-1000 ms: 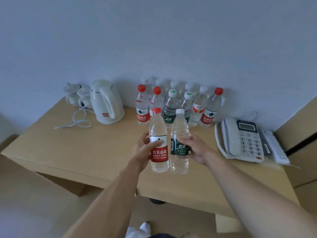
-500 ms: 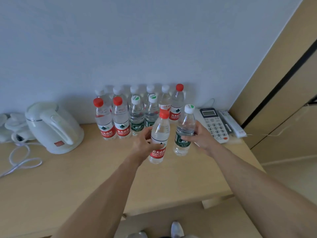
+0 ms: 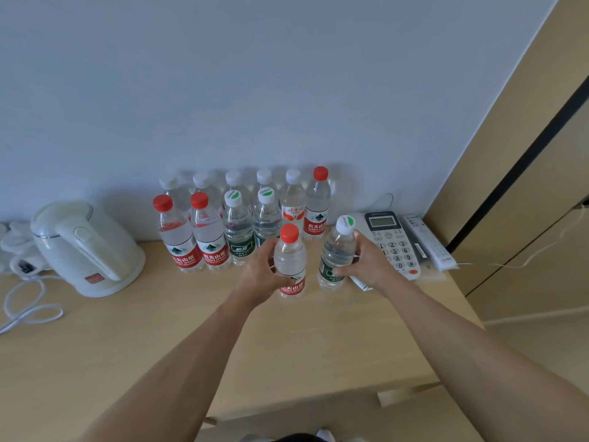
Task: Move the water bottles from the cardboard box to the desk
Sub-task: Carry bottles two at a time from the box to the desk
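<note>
At the far left of the pale wooden desk (image 3: 95, 352) stands a cream plastic electric kettle (image 3: 83, 247), its white cord (image 3: 30, 309) looped toward the edge, well apart from the bottles. Next come the clear plastic water bottles already set down (image 3: 237, 228), packed in two rows against the grey wall; that placing probably leaves the front of the desk free for more.

In front of those rows the left hand (image 3: 261, 275) curls its fingers around a clear red-capped bottle with a red label (image 3: 290, 261), held upright at the waist, its base at or just above the wood; I cannot tell whether it touches. Just beside it, the right hand (image 3: 366, 266) grips a clear bottle with a white, green-spotted cap and a dark green label (image 3: 336, 253), tilted slightly outward. Both seem aimed at starting a new front row. Just to the right lie a white push-button desk telephone (image 3: 393, 242) and a white remote control (image 3: 428, 242); the right hand covers part of the phone. The cardboard box is out of view.

Half a second earlier both bottles were higher and closer together; now they have come down toward the desk and spread apart, and the camera has leaned in
</note>
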Motion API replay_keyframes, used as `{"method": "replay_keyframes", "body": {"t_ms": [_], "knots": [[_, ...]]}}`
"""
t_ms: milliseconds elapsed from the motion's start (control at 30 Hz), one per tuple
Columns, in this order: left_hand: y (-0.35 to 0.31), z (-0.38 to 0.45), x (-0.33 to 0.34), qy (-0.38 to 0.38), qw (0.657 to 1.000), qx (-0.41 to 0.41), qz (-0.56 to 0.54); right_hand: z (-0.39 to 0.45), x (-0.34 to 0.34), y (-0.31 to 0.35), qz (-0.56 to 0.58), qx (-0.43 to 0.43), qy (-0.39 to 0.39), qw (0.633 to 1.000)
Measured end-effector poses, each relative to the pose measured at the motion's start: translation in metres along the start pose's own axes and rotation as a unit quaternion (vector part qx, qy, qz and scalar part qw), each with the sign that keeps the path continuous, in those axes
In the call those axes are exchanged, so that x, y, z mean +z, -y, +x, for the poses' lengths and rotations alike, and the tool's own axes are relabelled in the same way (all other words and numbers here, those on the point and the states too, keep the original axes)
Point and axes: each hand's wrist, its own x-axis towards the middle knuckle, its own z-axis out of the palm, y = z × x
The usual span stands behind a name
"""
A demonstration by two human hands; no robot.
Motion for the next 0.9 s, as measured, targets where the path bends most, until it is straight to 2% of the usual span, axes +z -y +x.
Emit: {"method": "replay_keyframes", "body": {"t_ms": [500,667,800,900], "knots": [[-0.004,-0.002,0.009,0.000,0.998,-0.018,0.057,-0.001,-0.002,0.000,-0.048,-0.020,0.027,0.998],[-0.022,-0.004,-0.001,0.004,0.992,-0.037,0.117,0.002,-0.002,0.000,-0.062,-0.019,0.027,0.998],[-0.050,-0.008,-0.014,-0.043,0.974,0.017,0.220,0.003,-0.007,0.001,-0.035,-0.021,0.042,0.998],[-0.074,-0.007,-0.021,-0.075,0.961,0.070,0.258,-0.002,-0.015,0.014,-0.042,-0.052,0.029,0.997]]}}
